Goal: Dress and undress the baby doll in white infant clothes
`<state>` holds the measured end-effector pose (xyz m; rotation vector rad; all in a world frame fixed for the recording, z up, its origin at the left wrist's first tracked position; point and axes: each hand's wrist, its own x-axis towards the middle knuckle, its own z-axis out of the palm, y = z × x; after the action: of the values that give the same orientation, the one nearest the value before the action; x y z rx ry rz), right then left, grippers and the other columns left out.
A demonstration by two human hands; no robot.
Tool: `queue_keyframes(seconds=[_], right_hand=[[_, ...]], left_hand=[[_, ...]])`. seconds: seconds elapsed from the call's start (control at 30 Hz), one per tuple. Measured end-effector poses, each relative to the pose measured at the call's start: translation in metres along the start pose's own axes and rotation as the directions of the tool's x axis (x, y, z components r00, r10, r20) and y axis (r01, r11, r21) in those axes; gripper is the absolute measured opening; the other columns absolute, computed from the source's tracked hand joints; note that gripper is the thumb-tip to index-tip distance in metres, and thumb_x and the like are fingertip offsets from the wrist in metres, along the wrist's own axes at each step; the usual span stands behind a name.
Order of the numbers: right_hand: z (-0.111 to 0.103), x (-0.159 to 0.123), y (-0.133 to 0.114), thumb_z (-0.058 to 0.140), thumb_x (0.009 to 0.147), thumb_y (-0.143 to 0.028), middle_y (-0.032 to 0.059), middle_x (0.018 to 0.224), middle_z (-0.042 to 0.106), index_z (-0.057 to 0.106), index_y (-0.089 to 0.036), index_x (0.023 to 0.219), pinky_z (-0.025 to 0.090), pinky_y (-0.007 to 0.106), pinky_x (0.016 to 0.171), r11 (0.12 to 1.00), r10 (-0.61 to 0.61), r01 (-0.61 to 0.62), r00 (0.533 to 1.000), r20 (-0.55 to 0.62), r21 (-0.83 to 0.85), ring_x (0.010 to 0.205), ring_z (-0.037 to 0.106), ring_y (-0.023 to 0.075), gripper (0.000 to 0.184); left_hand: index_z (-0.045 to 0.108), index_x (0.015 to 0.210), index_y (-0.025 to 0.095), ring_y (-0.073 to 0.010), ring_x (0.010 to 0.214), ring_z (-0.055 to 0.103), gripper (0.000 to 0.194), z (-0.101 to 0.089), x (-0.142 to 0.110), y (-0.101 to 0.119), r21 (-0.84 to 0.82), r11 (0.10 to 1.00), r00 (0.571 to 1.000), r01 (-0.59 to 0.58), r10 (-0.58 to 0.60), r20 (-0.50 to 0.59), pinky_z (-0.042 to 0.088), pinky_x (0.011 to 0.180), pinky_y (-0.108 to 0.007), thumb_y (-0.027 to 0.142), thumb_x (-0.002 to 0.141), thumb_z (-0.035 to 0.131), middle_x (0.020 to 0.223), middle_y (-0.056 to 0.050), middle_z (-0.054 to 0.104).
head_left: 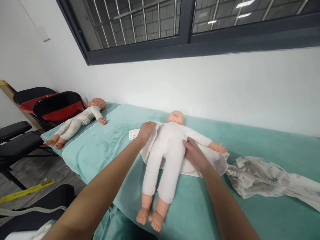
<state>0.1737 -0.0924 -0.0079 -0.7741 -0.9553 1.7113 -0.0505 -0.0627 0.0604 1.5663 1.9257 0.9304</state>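
Note:
A baby doll (172, 140) with a white cloth body lies on its back, its head toward the wall. Under its torso is a spread baby shirt (212, 161), pale side up, with a printed cuff (133, 134) sticking out at the left. My left hand (146, 133) is closed on the shirt's cloth beside the doll's shoulder; the doll's arm on that side is hidden. At the doll's waist, my right hand (195, 154) grips the body's side, thumb in front, some fingertips hidden. The doll's other arm (200, 135) stretches out bare of the shirt.
Crumpled printed baby clothing (262, 178) lies at the right on the green-covered table (105, 143). A second doll (80, 121) rests at the far left end. Black-and-red chairs (58, 106) stand beyond it. A white wall (237, 90) with a window borders the back.

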Motion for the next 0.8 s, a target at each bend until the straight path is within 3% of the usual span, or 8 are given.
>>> queue_keyframes(seconds=[0.13, 0.2, 0.27, 0.4, 0.47, 0.63, 0.73, 0.8], right_hand=[[0.001, 0.0, 0.0, 0.071, 0.081, -0.039, 0.0013, 0.123, 0.065, 0.057, -0.027, 0.106, 0.055, 0.036, 0.094, 1.0, 0.005, -0.005, 1.0, 0.006, 0.007, 0.115, 0.061, 0.0202, 0.031], [0.0, 0.001, 0.0, 0.071, 0.081, -0.039, 0.0016, 0.124, 0.065, 0.057, -0.027, 0.107, 0.055, 0.037, 0.095, 1.0, 0.002, -0.002, 1.0, 0.016, 0.011, 0.115, 0.061, 0.0204, 0.032], [0.0, 0.001, 0.001, 0.071, 0.081, -0.039, 0.0017, 0.125, 0.065, 0.057, -0.027, 0.11, 0.055, 0.036, 0.095, 1.0, 0.002, -0.002, 1.0, 0.018, 0.018, 0.116, 0.061, 0.0201, 0.034], [-0.001, 0.001, 0.0, 0.072, 0.081, -0.038, 0.0015, 0.125, 0.065, 0.058, -0.027, 0.108, 0.055, 0.036, 0.094, 1.0, 0.01, -0.01, 1.0, 0.01, 0.021, 0.115, 0.061, 0.02, 0.033], [-0.001, 0.001, 0.001, 0.072, 0.08, -0.037, 0.0015, 0.124, 0.065, 0.058, -0.027, 0.108, 0.055, 0.036, 0.094, 1.0, 0.006, -0.006, 1.0, 0.002, 0.024, 0.115, 0.061, 0.02, 0.033], [0.0, 0.001, 0.002, 0.074, 0.079, -0.038, 0.0019, 0.121, 0.066, 0.057, -0.026, 0.109, 0.057, 0.037, 0.093, 1.0, -0.001, 0.001, 1.0, -0.009, 0.029, 0.112, 0.062, 0.0207, 0.037], [0.001, 0.001, 0.001, 0.074, 0.078, -0.038, 0.0019, 0.121, 0.066, 0.057, -0.025, 0.107, 0.057, 0.036, 0.092, 1.0, -0.009, 0.009, 1.0, -0.006, 0.029, 0.111, 0.063, 0.0208, 0.036], [0.001, 0.0, 0.0, 0.074, 0.078, -0.039, 0.0018, 0.12, 0.066, 0.057, -0.025, 0.106, 0.057, 0.036, 0.091, 1.0, -0.005, 0.004, 1.0, 0.002, 0.027, 0.11, 0.063, 0.0206, 0.035]], left_hand=[[0.06, 0.084, 0.016, -0.0145, 0.06, 0.056, 0.04, -0.012, -0.008, 0.023, -0.238, 0.97, 0.982, 0.036, 0.01, 0.188, 0.047, 0.055, -0.027, 0.047, 0.09, 0.035, 0.071, -0.006, 0.062], [0.063, 0.092, 0.015, -0.0125, 0.056, 0.056, 0.042, -0.019, -0.018, 0.032, -0.382, 0.922, 0.944, 0.062, 0.071, 0.324, 0.046, 0.052, -0.025, 0.051, 0.089, 0.041, 0.076, -0.007, 0.064], [0.063, 0.096, 0.015, -0.011, 0.054, 0.056, 0.037, -0.023, -0.028, 0.037, -0.469, 0.88, 0.917, 0.082, 0.117, 0.381, 0.043, 0.049, -0.023, 0.048, 0.085, 0.051, 0.079, -0.006, 0.064], [0.061, 0.086, 0.017, -0.0106, 0.056, 0.06, 0.021, -0.017, -0.04, 0.032, -0.343, 0.939, 0.955, 0.031, 0.074, 0.287, 0.043, 0.048, -0.02, 0.036, 0.082, 0.055, 0.079, -0.004, 0.064], [0.06, 0.084, 0.018, -0.0105, 0.055, 0.059, 0.018, -0.009, -0.046, 0.027, -0.236, 0.972, 0.95, -0.001, 0.074, 0.304, 0.042, 0.047, -0.02, 0.034, 0.082, 0.054, 0.078, -0.003, 0.065], [0.06, 0.07, 0.018, -0.0103, 0.046, 0.054, 0.027, -0.003, -0.066, 0.024, -0.054, 0.992, 0.858, -0.115, 0.126, 0.498, 0.042, 0.048, -0.023, 0.04, 0.084, 0.052, 0.063, 0.0, 0.062], [0.063, 0.068, 0.017, -0.0103, 0.048, 0.053, 0.035, -0.007, -0.074, 0.027, -0.091, 0.987, 0.791, -0.132, 0.16, 0.59, 0.042, 0.05, -0.024, 0.047, 0.084, 0.052, 0.064, 0.0, 0.062], [0.064, 0.072, 0.017, -0.0113, 0.053, 0.055, 0.035, -0.008, -0.075, 0.029, -0.16, 0.98, 0.796, -0.122, 0.193, 0.574, 0.042, 0.052, -0.024, 0.047, 0.085, 0.052, 0.065, 0.0, 0.062]])
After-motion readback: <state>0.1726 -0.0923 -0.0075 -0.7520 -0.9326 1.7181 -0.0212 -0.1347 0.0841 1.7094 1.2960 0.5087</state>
